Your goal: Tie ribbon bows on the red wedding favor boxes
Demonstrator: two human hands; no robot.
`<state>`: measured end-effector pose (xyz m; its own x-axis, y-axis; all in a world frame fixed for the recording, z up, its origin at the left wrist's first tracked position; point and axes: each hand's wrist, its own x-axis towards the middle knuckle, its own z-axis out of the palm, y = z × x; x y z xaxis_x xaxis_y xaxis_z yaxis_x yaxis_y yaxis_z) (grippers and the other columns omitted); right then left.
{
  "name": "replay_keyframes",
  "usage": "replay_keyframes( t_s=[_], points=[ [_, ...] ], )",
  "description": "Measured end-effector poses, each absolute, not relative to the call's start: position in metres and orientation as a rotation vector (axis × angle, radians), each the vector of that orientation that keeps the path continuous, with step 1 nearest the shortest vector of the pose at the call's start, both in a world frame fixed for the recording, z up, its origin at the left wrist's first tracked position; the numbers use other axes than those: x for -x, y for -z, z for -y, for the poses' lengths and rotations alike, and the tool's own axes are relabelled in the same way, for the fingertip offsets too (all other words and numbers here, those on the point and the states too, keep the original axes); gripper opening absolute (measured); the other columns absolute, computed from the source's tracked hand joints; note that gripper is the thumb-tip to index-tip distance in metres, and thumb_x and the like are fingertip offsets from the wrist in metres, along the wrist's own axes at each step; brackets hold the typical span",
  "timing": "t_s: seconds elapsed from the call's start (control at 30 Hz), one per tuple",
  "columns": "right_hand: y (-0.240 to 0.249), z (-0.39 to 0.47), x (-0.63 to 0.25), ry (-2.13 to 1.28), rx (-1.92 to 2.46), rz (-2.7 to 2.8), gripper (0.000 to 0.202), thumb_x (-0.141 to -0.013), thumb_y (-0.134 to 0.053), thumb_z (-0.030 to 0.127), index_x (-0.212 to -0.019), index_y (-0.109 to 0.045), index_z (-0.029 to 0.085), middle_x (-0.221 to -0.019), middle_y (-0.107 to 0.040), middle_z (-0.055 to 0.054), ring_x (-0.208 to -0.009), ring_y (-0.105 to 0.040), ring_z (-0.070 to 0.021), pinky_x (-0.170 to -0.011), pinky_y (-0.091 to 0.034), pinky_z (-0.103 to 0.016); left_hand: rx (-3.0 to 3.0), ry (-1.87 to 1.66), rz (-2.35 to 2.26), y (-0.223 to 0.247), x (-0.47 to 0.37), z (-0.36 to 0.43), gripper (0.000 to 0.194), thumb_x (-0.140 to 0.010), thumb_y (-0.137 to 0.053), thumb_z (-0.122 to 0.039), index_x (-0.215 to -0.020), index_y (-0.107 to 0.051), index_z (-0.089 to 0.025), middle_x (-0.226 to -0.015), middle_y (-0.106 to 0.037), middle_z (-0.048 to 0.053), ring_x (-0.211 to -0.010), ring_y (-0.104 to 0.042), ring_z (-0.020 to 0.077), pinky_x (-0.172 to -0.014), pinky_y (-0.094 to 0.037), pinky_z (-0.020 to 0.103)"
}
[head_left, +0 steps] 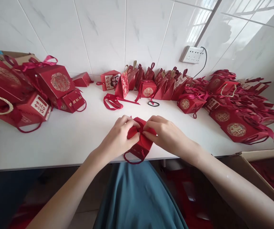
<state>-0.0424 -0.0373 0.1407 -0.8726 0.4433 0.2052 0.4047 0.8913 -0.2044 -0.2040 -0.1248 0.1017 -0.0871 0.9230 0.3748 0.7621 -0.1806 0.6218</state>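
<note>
Red gift box: seen in the head view at the front edge of the worktop, between the 2 hands, with its cord handle hanging towards the person.
Top flaps: drawn in around the middle of the box top; whether they are fully interlocked cannot be told, as the centre is partly covered by fingers.
Left hand: grip clamped on the box's top flaps, with thumb and fingers brought in from the left side.
Right hand: grip clamped on the flaps from the opposite side, fingertips near the centre.
Work in hand: judged to be the folding or fitting together of the top flaps.
Handling called for: a light, even pinch from both sides, so that the flaps are aligned without the thin card being creased.
Behind the box: a loose red ribbon and a black loop are laid on the worktop, near a row of upright red boxes.
Both ends: larger boxes are stacked at left, and ribbon-tied boxes are heaped at right.
</note>
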Motion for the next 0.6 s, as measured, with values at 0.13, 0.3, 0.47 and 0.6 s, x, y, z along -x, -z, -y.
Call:
replay_keyframes(
  t_s=[0.13,0.3,0.47,0.6],
  points=[
    [-0.14,0.043,0.046,-0.153,0.685,2.824,0.012,-0.087,-0.055,0.013,-0.077,-0.061,0.016,-0.083,-0.061,-0.008,-0.077,-0.057,-0.0202,-0.065,-0.044,-0.03,-1.999,-1.118,-1.866,-0.1,0.202,0.125,0.02,-0.083,-0.05,-0.021,-0.098,-0.063,-0.023,-0.103,-0.052,0.005,-0.104,-0.054,0.0227,-0.093,-0.048,0.038],
    [-0.138,0.044,0.049,-0.133,0.738,2.795,0.011,-0.079,-0.058,0.009,-0.072,-0.056,0.017,-0.076,-0.058,-0.007,-0.076,-0.053,-0.0213,-0.065,-0.043,-0.03,-1.952,-1.111,-1.867,-0.102,0.199,0.123,0.011,-0.08,-0.053,-0.019,-0.086,-0.062,-0.021,-0.098,-0.052,0.005,-0.102,-0.052,0.0231,-0.092,-0.048,0.039],
    [-0.13,0.031,0.043,-0.154,0.388,2.724,0.013,-0.082,-0.051,0.007,-0.075,-0.052,0.018,-0.08,-0.057,-0.009,-0.078,-0.049,-0.0211,-0.072,-0.047,-0.033,-1.93,-1.137,-1.899,-0.102,0.197,0.121,0.005,-0.077,-0.056,-0.02,-0.082,-0.058,-0.019,-0.094,-0.052,0.005,-0.099,-0.052,0.0236,-0.09,-0.048,0.039],
    [-0.127,0.019,0.039,-0.139,0.242,2.708,0.014,-0.088,-0.047,0.01,-0.078,-0.05,0.018,-0.085,-0.058,-0.01,-0.081,-0.049,-0.0211,-0.074,-0.048,-0.034,-1.968,-1.096,-1.892,-0.105,0.198,0.113,0.01,-0.076,-0.057,-0.021,-0.086,-0.062,-0.02,-0.096,-0.053,0.006,-0.102,-0.05,0.026,-0.091,-0.048,0.042]
  ],
)
